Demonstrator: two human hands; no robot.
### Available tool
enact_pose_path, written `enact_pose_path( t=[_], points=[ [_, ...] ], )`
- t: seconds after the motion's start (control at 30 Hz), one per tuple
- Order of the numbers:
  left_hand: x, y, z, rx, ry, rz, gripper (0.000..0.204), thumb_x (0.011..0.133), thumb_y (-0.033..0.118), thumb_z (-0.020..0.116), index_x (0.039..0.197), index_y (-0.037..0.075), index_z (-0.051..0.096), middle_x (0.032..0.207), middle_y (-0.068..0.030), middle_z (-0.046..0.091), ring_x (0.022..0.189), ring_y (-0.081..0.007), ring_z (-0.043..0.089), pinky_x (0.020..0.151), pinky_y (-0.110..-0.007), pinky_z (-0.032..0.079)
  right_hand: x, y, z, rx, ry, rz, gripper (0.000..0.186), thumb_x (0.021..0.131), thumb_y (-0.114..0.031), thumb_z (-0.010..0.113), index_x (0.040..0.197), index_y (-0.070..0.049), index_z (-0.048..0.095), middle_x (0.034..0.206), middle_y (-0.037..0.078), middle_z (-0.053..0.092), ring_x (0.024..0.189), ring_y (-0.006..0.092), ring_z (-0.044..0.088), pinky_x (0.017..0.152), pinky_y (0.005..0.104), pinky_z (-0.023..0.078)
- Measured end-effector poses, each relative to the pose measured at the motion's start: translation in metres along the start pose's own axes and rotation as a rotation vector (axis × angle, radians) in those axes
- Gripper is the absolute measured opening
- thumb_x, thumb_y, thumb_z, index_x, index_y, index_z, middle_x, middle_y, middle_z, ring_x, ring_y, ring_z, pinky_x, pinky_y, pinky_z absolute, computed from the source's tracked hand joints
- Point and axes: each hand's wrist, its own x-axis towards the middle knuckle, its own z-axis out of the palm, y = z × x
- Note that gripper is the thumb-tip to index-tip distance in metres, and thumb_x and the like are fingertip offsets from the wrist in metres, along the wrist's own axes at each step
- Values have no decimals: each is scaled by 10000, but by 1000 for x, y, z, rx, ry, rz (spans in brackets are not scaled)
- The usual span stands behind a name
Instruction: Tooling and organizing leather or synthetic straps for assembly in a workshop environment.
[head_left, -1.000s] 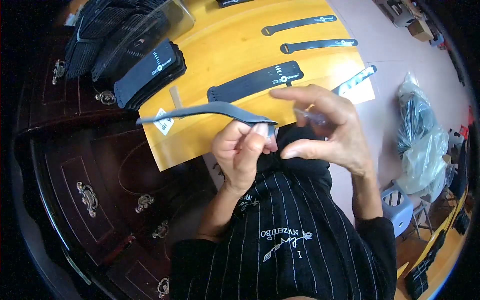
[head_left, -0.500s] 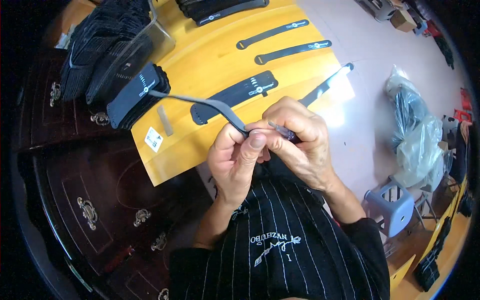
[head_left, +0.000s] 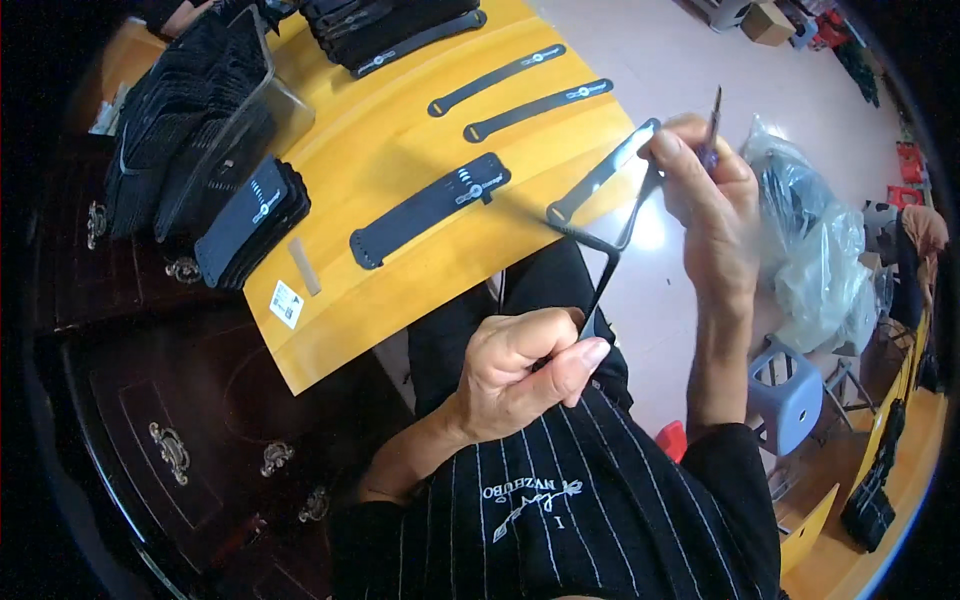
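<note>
A black strap (head_left: 606, 272) stretches between my two hands, with a sharp bend partway along it. My left hand (head_left: 528, 368) is closed in a fist on its lower end, thumb pressed on top, in front of my striped apron. Raised to the right, my right hand (head_left: 712, 205) pinches the upper end. It also grips a small screwdriver-like tool (head_left: 714, 125) with a dark purple handle and a thin metal shaft pointing up. Beyond the strap, a single flat strap (head_left: 590, 185) lies at the yellow table's right edge, partly shiny with glare.
On the yellow table (head_left: 350, 335) lie two single straps (head_left: 540, 110), a neat strap stack (head_left: 425, 212), a thicker stack (head_left: 250, 225) and a far pile (head_left: 385, 35). A clear bin (head_left: 290, 110) holds many straps. Plastic bags (head_left: 815, 260) and a blue stool (head_left: 785, 395) stand right.
My hands have moved apart, the right up and rightward, the left lower and nearer my body. The strap is now drawn out between them. The view has shifted slightly.
</note>
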Motion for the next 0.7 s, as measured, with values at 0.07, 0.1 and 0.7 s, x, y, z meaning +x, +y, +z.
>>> enact_pose_path(
  t=[0.07, 0.1, 0.7],
  points=[
    [2, 2, -4, 21, -97, 48, 316, 890, 78, 590, 605, 37, 460, 547, -12, 454, 450, -77, 450, 419, -259, 343, -1, -4, -17, -205, 22, -54, 142, 878, -196, 645, 855, -56, 656, 714, -65, 549, 566, -7, 372, 493, 160, 236],
    [0, 4, -5, 53, -179, 86, 317, 891, 89, 589, 607, 41, 458, 554, -7, 431, 447, -76, 429, 417, -269, 335, -3, -7, -26, -273, 33, -74, 155, 895, -203, 621, 843, -58, 641, 739, -69, 528, 569, -11, 356, 485, 160, 224],
    [-62, 10, -50, -149, -204, 225, 181, 670, -53, 691, 580, 1, 543, 664, -120, 607, 542, -212, 609, 481, -299, 485, 79, -44, -246, -390, 838, -523, 187, 851, -230, 703, 866, -53, 643, 684, 18, 613, 459, 16, 395, 400, 162, 267]
  ],
)
